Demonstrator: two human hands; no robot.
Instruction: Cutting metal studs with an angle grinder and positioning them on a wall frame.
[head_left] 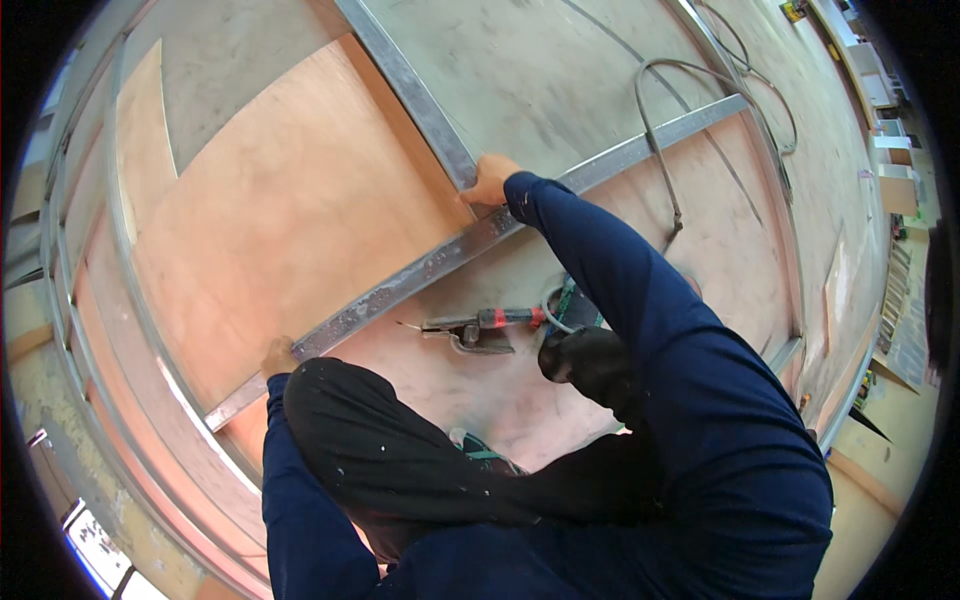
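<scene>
A long grey square metal tube (pixel 400 284) lies slantwise in front of me, from the lower left toward the upper right. My left hand (pixel 278 357) is closed around it near its left end, just past my knee; some of the fingers are hidden. Farther along, my right hand (pixel 490 181) grips at the corner where a second metal tube (pixel 410 88) meets the long one. Its fingertips are partly out of sight behind the metal. Between the long tube and my legs rests a welding electrode holder (pixel 510 318) with a thin rod in its jaw.
Underneath lies a worn sheet surface (pixel 540 75) with a wooden panel (pixel 290 200) on it. A grey cable (pixel 645 115) loops across the tubes at the upper right. Long metal rails (pixel 130 235) curve along the left. Boxes (pixel 897 190) stand at the far right.
</scene>
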